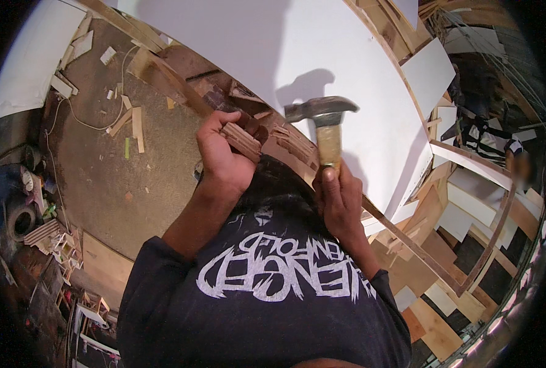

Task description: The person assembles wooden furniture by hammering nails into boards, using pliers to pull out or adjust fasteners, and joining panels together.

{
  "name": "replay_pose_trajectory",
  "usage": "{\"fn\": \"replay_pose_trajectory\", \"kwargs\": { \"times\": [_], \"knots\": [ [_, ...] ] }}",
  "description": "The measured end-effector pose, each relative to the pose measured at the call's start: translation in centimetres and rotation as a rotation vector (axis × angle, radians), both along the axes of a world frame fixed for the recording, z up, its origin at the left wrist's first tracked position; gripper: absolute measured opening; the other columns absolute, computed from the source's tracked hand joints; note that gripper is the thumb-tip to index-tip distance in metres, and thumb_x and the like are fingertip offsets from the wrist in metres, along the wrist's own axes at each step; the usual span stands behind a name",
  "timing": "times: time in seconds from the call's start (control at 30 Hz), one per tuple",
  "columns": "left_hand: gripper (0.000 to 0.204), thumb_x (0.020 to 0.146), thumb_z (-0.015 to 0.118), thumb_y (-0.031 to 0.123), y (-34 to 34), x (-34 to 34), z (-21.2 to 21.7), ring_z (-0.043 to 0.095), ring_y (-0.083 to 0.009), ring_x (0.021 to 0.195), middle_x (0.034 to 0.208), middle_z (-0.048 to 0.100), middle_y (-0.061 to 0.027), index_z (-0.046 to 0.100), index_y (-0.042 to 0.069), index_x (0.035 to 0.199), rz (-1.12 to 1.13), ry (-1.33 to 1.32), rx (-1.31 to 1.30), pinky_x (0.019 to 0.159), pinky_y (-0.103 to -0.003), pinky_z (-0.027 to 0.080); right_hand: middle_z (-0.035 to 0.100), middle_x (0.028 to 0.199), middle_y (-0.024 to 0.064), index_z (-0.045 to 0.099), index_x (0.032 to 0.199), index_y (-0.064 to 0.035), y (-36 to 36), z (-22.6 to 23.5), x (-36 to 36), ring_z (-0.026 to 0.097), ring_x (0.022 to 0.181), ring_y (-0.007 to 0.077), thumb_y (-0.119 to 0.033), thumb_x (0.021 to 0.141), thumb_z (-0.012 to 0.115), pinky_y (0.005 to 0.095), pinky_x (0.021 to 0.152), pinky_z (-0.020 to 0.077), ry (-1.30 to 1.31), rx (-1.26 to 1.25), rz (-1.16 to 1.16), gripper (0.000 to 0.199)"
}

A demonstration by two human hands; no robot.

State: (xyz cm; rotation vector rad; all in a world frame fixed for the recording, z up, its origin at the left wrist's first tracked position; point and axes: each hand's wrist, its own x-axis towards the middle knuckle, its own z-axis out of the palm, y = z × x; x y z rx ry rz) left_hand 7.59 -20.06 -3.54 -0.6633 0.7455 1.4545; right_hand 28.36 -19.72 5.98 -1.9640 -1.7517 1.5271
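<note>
My right hand [340, 201] is closed around the handle of a claw hammer [328, 144]. The hammer stands head up, its dark metal head over a large white panel [358, 67] and casting a shadow on it. In my left hand [227, 156] is a short, ridged brown wood block [242, 140], gripped between thumb and fingers; the fingertips are partly hidden. This hand is just off the panel's near left edge. Between my hands, a splintered, layered wood piece [294, 144] lies along that edge.
Wood strips [138, 129] and a thin white cord [70, 110] lie on the brown floor at left. A tyre [21, 221] stands at far left. Wooden frame bars [414, 248] and scattered board offcuts [438, 325] fill the right. Another person [487, 138] in a striped top is at far right.
</note>
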Motion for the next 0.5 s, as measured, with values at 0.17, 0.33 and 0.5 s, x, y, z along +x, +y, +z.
{"fn": "replay_pose_trajectory", "kwargs": {
  "times": [0.17, 0.33, 0.5],
  "knots": [
    [0.023, 0.089, 0.062, 0.02, -0.6, -0.3, -0.4, 0.069, -0.0246, 0.093, 0.1, 0.07, -0.0082, 0.065, 0.005, 0.106, -0.041, 0.013, 0.102, 0.083, -0.044, 0.056, 0.054, 0.066, 0.0101, 0.058, 0.098, -0.0006, -0.3, -1.5, 0.8, 0.051, 0.053, 0.0228, -0.043, 0.107, 0.048, 0.0355, 0.051, 0.0383, 0.063, 0.247, 0.181, 0.044],
    [0.033, 0.095, 0.065, 0.036, -0.6, 0.1, 0.0, 0.071, -0.0277, 0.096, 0.105, 0.072, -0.01, 0.066, 0.009, 0.113, 0.061, 0.083, 0.183, 0.086, -0.045, 0.061, 0.05, 0.066, 0.0009, 0.057, 0.097, -0.0022, 0.3, -0.9, 1.0, 0.045, 0.048, 0.0079, -0.046, 0.107, 0.047, 0.0237, 0.043, 0.0354, 0.301, 0.179, -0.178, 0.046],
    [0.04, 0.099, 0.06, 0.036, -2.6, 0.3, -1.8, 0.068, -0.0276, 0.106, 0.117, 0.069, -0.0096, 0.061, 0.007, 0.127, 0.059, 0.106, 0.315, 0.094, -0.044, 0.056, 0.053, 0.065, 0.0, 0.058, 0.091, -0.003, 0.0, -0.7, 1.0, 0.047, 0.05, 0.0067, -0.044, 0.107, 0.049, 0.0249, 0.044, 0.0345, 0.323, 0.189, -0.211, 0.045]
  ]
}}
